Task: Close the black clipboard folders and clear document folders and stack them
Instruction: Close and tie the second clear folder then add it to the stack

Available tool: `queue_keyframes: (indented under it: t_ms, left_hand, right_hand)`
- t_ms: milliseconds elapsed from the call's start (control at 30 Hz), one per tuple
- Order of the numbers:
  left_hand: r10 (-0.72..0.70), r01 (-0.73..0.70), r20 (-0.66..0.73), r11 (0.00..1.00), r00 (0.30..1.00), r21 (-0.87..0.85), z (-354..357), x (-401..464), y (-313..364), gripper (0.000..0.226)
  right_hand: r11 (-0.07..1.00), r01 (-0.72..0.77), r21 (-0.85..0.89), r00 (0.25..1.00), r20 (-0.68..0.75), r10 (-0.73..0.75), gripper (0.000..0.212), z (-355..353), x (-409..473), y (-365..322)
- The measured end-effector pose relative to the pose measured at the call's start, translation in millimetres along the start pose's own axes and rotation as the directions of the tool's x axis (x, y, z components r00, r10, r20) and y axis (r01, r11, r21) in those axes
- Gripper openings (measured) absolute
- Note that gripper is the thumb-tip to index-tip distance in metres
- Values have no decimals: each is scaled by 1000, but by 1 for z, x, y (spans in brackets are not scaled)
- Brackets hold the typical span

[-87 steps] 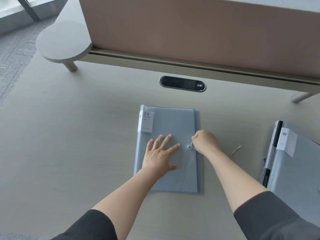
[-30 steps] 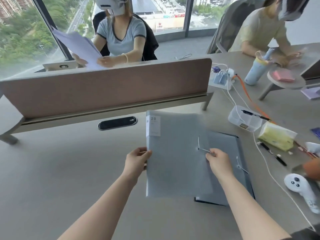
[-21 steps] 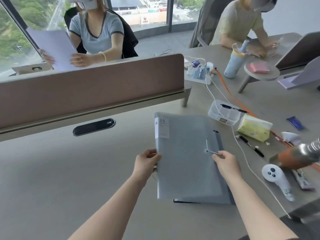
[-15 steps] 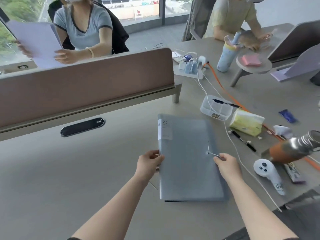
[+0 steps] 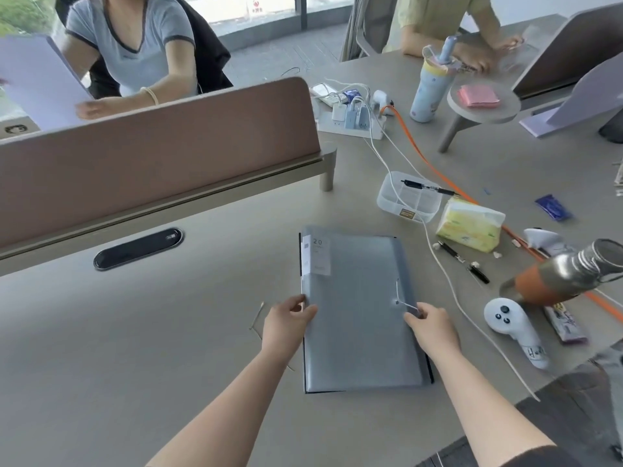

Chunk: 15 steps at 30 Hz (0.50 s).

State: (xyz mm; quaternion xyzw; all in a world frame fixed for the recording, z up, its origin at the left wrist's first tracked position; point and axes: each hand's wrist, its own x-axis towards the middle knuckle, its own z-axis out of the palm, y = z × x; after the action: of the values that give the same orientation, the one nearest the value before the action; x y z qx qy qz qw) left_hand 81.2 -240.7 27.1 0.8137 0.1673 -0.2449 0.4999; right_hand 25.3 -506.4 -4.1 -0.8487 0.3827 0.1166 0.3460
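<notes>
Grey clear folder (image 5: 357, 308) atop one black folder (image 5: 429, 369); left hand (image 5: 286, 323), right hand (image 5: 431, 326) grips clamped on its edges.

Two stacked folders (image 5: 357, 311), two pens (image 5: 463, 261), two bottles (image 5: 566, 276), one controller (image 5: 512, 328), one tissue pack (image 5: 470, 225).

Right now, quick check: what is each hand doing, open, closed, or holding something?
Left hand: closed on the left edge of the clear document folder.
Right hand: pinching the folder's elastic closure cord.
</notes>
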Motion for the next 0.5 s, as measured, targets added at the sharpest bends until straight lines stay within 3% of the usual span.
queue_keyframes:
  t_ms: [267,500]
  left_hand:
    - [-53,71,107,982,993,-177,13,2,-15,86]
    - [-89,141,181,946,979,-293,15,1,-20,73]
  right_hand:
    - [998,-50,36,999,-10,50,17,2,9,-12]
    - [978,-125,170,992,0,127,34,-1,24,-10]
